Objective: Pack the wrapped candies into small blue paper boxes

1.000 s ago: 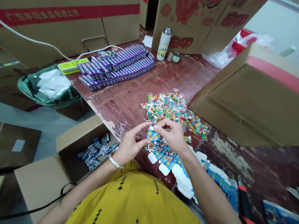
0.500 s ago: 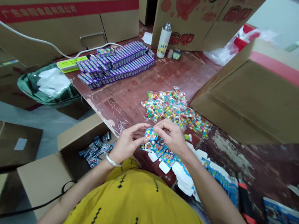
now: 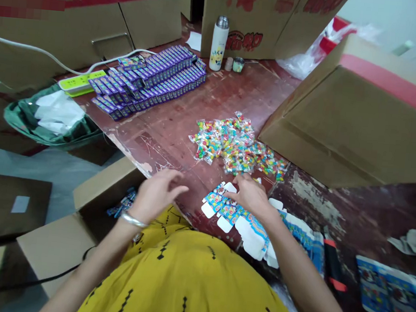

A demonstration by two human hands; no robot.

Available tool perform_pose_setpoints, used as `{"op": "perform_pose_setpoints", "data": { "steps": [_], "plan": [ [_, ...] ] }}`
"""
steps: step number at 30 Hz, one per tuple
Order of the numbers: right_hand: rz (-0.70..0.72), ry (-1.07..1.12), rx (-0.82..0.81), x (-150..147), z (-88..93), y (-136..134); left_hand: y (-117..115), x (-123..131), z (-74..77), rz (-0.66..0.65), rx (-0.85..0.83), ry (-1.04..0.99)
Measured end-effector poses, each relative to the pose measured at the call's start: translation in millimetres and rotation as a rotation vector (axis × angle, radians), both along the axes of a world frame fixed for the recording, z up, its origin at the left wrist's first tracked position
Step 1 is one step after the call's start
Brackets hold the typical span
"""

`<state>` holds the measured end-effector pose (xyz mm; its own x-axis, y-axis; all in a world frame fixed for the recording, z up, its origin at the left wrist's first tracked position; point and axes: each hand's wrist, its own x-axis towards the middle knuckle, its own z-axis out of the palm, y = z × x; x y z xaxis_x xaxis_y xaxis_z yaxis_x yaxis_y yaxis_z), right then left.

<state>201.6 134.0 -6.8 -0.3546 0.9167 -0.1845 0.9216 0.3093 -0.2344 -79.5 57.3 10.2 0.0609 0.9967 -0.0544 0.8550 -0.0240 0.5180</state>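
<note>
My left hand (image 3: 157, 193) hovers at the table's near edge with its fingers stretched out and nothing in it, above an open carton (image 3: 80, 198) that holds small blue boxes (image 3: 121, 205). My right hand (image 3: 250, 196) lies with its fingers down on a fanned stack of flat blue box blanks (image 3: 218, 203). Just beyond it spreads a pile of small colourful candy packets (image 3: 236, 146). The small folded box from the earlier frames is not visible in either hand.
Rows of purple boxes (image 3: 149, 80) fill the far left of the worn red table (image 3: 235, 95). A large closed carton (image 3: 356, 120) stands on the right. Behind are a thermos (image 3: 219, 43), a green power strip (image 3: 79, 82) and a green bag (image 3: 47, 117).
Both hands held a small blue box together; now they have parted. The left hand moved left and opened empty; the right dropped onto the flat blanks.
</note>
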Motion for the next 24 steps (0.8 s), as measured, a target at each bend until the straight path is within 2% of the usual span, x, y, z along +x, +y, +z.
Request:
{"op": "perform_pose_setpoints", "data": {
  "steps": [2,4,7,11,16,18,21,24],
  "plan": [
    [-0.027,-0.030,0.005,-6,-7.3,-5,3,38,-13.1,-0.105,-0.002,-0.020],
    [-0.034,-0.008,-0.053,-10,-11.9,-6,4,66,-24.1,-0.154,-0.018,0.033],
    [-0.050,0.078,-0.090,-10,-13.7,-4,3,85,-31.2,-0.162,-0.050,0.088],
    [-0.078,0.189,-0.056,0,-6.3,-4,7,88,-27.4,-0.133,-0.083,0.084],
    [-0.159,0.366,-0.008,14,6.2,-7,20,81,-21.9,-0.114,-0.127,-0.189],
    [-0.186,0.512,-0.082,15,9.0,-9,21,76,-20.2,-0.106,-0.097,-0.287],
    [-0.221,0.817,-0.262,11,14.1,-10,19,71,-16.6,-0.019,-0.026,-0.449],
    [-0.254,1.013,-0.295,9,24.2,-9,17,68,-9.7,-0.017,-0.073,-0.629]
  ]
}}
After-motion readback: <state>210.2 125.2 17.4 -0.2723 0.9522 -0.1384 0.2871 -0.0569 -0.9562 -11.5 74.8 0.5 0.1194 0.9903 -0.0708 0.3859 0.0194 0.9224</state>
